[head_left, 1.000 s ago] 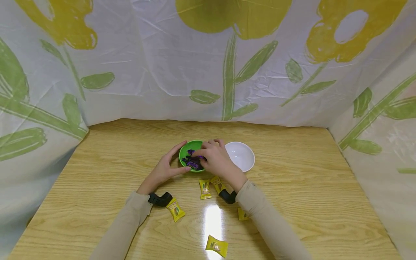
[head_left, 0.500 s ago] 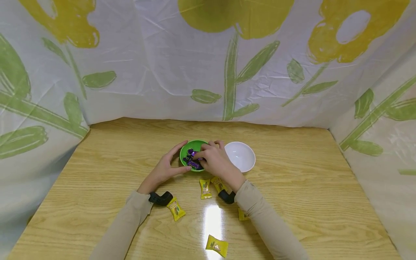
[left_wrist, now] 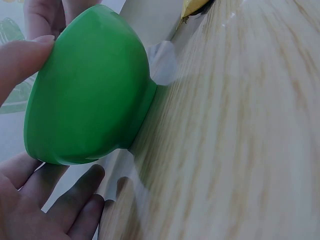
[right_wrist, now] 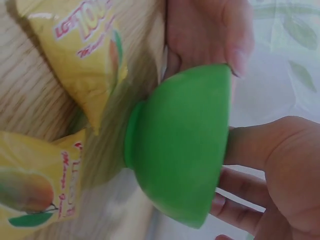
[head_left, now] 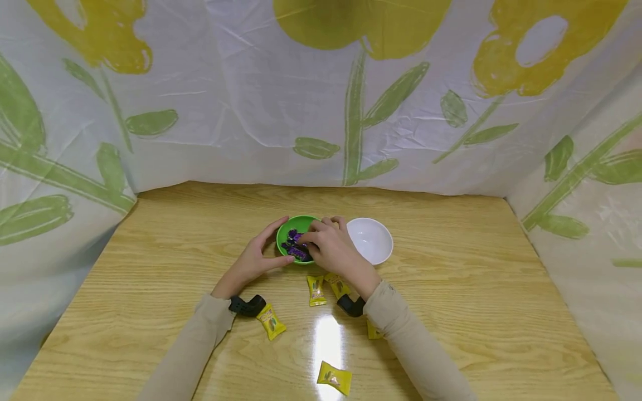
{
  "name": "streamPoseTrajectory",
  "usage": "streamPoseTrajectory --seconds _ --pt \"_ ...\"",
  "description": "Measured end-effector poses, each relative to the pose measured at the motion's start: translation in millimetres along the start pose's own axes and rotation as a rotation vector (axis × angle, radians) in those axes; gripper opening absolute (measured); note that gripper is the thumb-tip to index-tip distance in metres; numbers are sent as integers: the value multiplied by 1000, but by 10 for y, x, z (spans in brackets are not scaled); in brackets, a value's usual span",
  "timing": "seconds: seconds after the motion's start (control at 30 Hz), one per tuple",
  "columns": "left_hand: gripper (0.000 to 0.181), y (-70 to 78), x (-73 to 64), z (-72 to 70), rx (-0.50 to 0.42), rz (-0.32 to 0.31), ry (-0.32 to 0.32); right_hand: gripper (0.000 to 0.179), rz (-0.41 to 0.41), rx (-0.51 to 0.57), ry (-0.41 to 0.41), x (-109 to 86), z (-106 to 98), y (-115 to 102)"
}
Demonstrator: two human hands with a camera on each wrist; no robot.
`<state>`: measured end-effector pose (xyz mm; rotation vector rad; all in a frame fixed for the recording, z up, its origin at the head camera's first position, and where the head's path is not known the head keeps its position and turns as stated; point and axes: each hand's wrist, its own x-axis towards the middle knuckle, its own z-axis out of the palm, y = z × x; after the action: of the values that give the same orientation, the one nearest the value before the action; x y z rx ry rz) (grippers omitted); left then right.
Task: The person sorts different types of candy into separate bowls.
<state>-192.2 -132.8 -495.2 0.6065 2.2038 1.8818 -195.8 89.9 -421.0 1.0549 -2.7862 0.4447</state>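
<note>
A green bowl (head_left: 303,222) holds several purple-wrapped candies (head_left: 296,253). My left hand (head_left: 252,259) grips the bowl from its left side, thumb at the near rim and fingers round the far side. From the right, my right hand (head_left: 335,248) reaches over the rim, its thumb and index finger bent down among the candies. In the right wrist view the wall of the bowl hides those fingertips, so I cannot tell whether they pinch a candy. The left wrist view shows the green bowl (left_wrist: 92,95) with its foot at the wooden tabletop.
A white bowl (head_left: 378,242) stands right beside the green one. Yellow mango candy packets (head_left: 316,291) lie on the wooden table (head_left: 466,289), several of them nearer the body and partly by the forearms. Flower-printed cloth (head_left: 241,128) hangs behind and at both sides.
The right thumb and index finger shift slightly among the purple-wrapped candies, which move a little in the green bowl. The left hand and both bowls stay in place.
</note>
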Motion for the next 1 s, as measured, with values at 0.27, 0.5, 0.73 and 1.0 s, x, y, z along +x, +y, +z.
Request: streamPoseTrajectory --seconds 0.27,0.5,0.73,1.0 --pt "85 5 -8 -3 16 10 5 16 -55 64 84 -65 -83 -76" --pt "86 -11 1 -16 32 33 -6 12 -147 139 133 -186 -183 -301" --pt "87 -19 13 -7 31 63 -17 11 -237 96 125 -328 -148 -542" --pt "84 -7 -2 13 60 29 14 5 -261 -32 -10 -448 -25 -828"
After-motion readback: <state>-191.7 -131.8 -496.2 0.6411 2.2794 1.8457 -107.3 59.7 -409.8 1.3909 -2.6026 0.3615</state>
